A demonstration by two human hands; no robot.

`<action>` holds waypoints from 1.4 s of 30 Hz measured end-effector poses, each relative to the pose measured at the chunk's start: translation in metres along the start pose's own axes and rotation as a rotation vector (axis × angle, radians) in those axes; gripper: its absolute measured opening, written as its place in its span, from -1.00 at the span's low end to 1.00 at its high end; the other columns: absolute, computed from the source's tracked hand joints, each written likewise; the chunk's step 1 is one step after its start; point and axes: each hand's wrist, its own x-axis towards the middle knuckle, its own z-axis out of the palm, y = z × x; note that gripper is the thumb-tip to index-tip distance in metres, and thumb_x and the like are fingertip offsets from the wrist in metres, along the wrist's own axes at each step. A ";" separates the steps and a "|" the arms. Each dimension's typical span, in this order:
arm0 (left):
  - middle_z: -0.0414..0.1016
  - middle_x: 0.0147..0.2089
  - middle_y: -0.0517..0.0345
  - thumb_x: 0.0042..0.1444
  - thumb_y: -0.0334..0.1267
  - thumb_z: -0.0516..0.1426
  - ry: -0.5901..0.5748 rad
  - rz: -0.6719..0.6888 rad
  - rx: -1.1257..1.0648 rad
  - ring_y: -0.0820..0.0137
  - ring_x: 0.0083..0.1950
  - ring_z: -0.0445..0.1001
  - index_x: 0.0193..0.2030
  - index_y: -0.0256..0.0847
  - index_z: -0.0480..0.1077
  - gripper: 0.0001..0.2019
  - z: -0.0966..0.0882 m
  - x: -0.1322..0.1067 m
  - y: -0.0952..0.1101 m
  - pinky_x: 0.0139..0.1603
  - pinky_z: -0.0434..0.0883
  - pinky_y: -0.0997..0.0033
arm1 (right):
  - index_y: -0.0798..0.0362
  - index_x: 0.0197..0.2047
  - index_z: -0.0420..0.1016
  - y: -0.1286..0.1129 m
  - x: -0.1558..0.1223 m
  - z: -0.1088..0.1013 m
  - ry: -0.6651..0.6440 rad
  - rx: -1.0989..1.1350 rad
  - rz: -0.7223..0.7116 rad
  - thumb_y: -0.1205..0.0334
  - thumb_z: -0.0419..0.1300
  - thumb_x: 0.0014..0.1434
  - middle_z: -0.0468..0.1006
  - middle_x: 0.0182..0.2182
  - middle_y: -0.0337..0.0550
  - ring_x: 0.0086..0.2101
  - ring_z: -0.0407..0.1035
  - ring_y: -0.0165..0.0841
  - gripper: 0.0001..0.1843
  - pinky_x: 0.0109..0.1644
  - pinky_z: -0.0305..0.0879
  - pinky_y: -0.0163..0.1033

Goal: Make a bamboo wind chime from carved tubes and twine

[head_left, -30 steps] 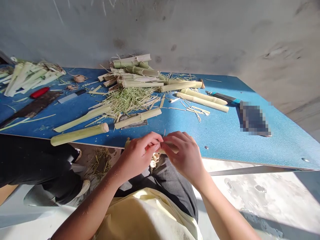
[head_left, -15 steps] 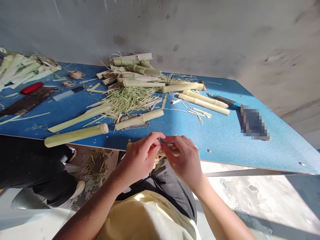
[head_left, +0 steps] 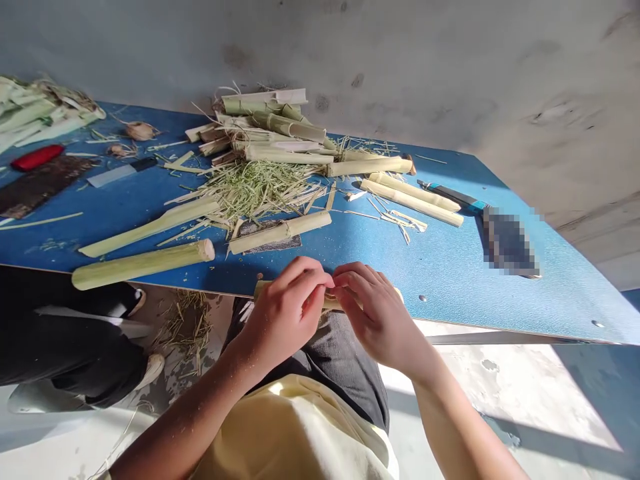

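Observation:
At the front edge of the blue table, my left hand [head_left: 290,307] and my right hand [head_left: 383,320] meet with fingertips pinched together. Whatever they pinch is too small or hidden to make out. Just beneath the fingers lies a pale bamboo piece [head_left: 331,303], mostly covered by both hands. Beyond them, another split bamboo piece [head_left: 280,233] rests across a dark flat block [head_left: 295,243]. Left of my hands, a thick bamboo length [head_left: 143,264] lies along the table edge.
Shavings [head_left: 265,183] and stacked split bamboo [head_left: 285,127] fill the table's back middle. A cleaver [head_left: 507,243] lies right, its blade partly blurred. A small knife [head_left: 113,175] and a red-handled dark blade [head_left: 47,183] lie left. Another person's dark-trousered leg [head_left: 65,340] is at lower left.
The view has shifted slightly, so table items at the left appear further left. My fingertips have drawn closer together over the bamboo piece. The items on the table stay in place.

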 end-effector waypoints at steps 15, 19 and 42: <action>0.51 -0.23 0.17 0.40 -0.47 0.06 -0.076 -0.017 0.009 0.39 -0.21 0.49 -0.19 -0.16 0.37 -0.84 -0.007 -0.002 0.001 -0.13 0.39 0.44 | 0.00 0.04 0.41 0.003 -0.003 0.006 0.099 -0.004 0.010 0.31 0.13 0.43 0.58 -0.03 -0.07 -0.11 0.50 -0.27 -0.85 -0.08 0.37 -0.16; 0.52 -0.24 0.19 0.37 -0.48 0.07 -0.083 -0.034 0.017 0.39 -0.22 0.49 -0.20 -0.15 0.36 -0.84 -0.007 -0.001 -0.001 -0.15 0.37 0.45 | -0.02 0.08 0.46 0.007 -0.007 0.012 0.160 0.036 -0.051 0.32 0.21 0.40 0.60 -0.03 -0.11 -0.11 0.52 -0.29 -0.79 -0.08 0.42 -0.17; 0.42 -0.22 0.20 0.45 -0.28 0.10 0.151 -0.278 -0.293 0.50 -0.32 0.47 -0.15 -0.15 0.36 -0.91 -0.003 -0.006 -0.002 -0.30 0.47 0.56 | 0.01 -0.16 0.63 0.003 -0.011 0.017 0.274 -0.099 -0.058 0.32 0.24 0.38 0.69 -0.14 -0.23 -0.20 0.51 -0.32 -0.88 -0.13 0.40 -0.14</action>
